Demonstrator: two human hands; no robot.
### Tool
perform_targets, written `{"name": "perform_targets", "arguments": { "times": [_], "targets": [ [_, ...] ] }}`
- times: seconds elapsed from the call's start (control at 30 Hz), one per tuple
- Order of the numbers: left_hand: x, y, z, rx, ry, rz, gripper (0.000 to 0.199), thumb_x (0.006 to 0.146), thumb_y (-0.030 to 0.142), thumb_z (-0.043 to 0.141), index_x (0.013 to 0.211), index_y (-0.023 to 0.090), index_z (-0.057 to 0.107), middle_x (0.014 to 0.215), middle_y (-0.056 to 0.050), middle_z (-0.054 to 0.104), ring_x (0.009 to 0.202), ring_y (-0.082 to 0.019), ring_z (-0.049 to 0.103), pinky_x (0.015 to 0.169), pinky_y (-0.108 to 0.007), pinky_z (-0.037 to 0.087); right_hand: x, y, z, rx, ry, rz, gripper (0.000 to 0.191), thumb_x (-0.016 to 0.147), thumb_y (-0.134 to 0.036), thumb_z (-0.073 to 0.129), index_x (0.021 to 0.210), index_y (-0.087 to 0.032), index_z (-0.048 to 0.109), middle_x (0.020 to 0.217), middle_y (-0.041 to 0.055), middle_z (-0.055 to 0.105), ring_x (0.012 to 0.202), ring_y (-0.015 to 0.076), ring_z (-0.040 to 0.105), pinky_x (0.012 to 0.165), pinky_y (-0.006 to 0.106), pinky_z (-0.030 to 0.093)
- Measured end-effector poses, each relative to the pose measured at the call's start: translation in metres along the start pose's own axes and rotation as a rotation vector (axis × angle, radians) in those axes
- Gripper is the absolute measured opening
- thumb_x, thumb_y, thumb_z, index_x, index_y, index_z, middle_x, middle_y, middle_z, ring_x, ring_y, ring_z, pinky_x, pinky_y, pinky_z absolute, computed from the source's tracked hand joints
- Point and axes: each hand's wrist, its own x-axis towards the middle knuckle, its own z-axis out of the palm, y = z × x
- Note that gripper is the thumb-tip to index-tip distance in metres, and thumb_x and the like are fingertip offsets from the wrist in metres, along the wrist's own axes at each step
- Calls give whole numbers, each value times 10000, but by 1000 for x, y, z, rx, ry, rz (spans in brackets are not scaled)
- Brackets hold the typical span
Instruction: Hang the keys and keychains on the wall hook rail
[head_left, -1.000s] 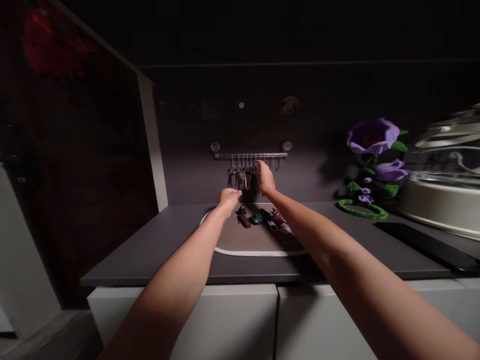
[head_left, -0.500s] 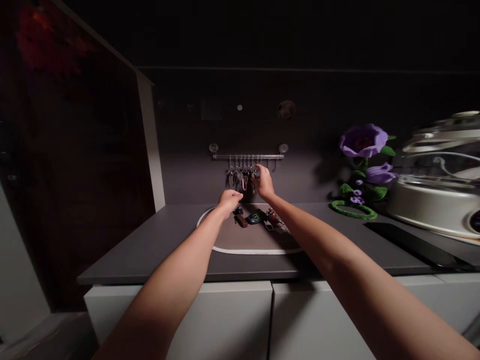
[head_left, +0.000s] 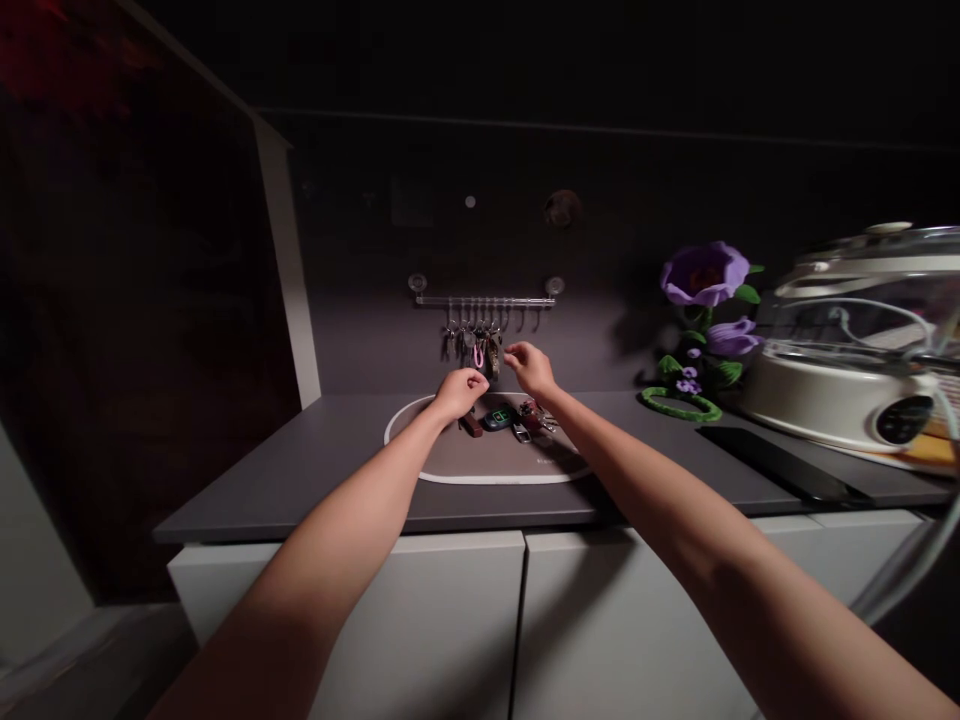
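Observation:
A clear rail (head_left: 487, 301) with hooks is fixed to the wall, and several bunches of keys (head_left: 471, 340) hang from its left and middle hooks. My right hand (head_left: 531, 368) is just right of the hanging keys, fingers apart and holding nothing visible. Below the keys my left hand (head_left: 460, 392) has its fingers curled together over the mat; what they hold, if anything, is too small to tell. On the oval mat (head_left: 465, 470) lie a brown fob (head_left: 472, 425), a dark device with a green-lit mark (head_left: 498, 417) and a red key bunch (head_left: 532, 412).
Purple knitted flowers (head_left: 705, 275) with a green ring base (head_left: 681, 404) stand to the right. Beyond them is a white appliance (head_left: 817, 395) with a clear cover, and a black flat object (head_left: 780, 465) lies before it. The dark counter (head_left: 270, 480) ends above white cabinets.
My right hand has come away from the hanging keys, down and to the right. The left hand stays low beside them. The view has shifted slightly.

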Motion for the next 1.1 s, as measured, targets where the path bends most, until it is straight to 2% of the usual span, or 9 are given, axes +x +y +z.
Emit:
{"name": "perform_targets", "arguments": {
  "times": [0.1, 0.3, 0.4, 0.53, 0.77, 1.1],
  "targets": [
    [0, -5, 3, 107, -49, 82, 102, 699, 197, 580, 733, 147, 662, 681, -23, 615, 614, -118, 516, 604, -222, 387, -10, 8, -6, -69, -144, 20, 96, 732, -249, 586, 750, -184, 654, 753, 33, 668, 700, 145, 579, 701, 263, 429],
    [0, -9, 4, 291, -62, 212, 141, 725, 200, 557, 760, 165, 688, 770, -55, 637, 710, -151, 543, 701, -245, 404, -17, 26, -9, -407, -356, -59, 125, 742, -252, 593, 778, -208, 705, 793, 54, 697, 738, 172, 606, 668, 242, 413],
    [-1, -8, 4, 350, -59, 203, 153, 742, 205, 547, 785, 169, 689, 811, -60, 645, 765, -160, 555, 748, -251, 411, -17, 28, -9, -550, -438, -72, 170, 770, -267, 561, 834, -229, 715, 857, 55, 701, 821, 181, 611, 727, 241, 410],
    [-2, -8, 4, 476, -76, 176, 195, 774, 213, 509, 841, 157, 684, 857, -66, 649, 806, -166, 564, 773, -264, 421, -16, 27, -9, -633, -548, -13, 250, 807, -322, 511, 916, -209, 706, 925, 68, 690, 865, 175, 603, 757, 231, 397],
    [-3, -8, 3, 560, -86, 181, 196, 786, 222, 506, 845, 160, 683, 857, -62, 661, 824, -169, 572, 769, -262, 427, -14, 24, -10, -544, -652, 57, 254, 790, -292, 533, 896, -142, 710, 781, 58, 679, 700, 127, 580, 620, 193, 376],
    [-3, -8, 2, 532, -64, 178, 197, 785, 216, 509, 861, 158, 681, 874, -67, 661, 821, -169, 577, 762, -261, 427, -11, 28, -9, -161, -582, 70, 123, 695, -186, 567, 705, -118, 670, 617, 11, 610, 565, 84, 474, 575, 195, 361]
  ]
}}
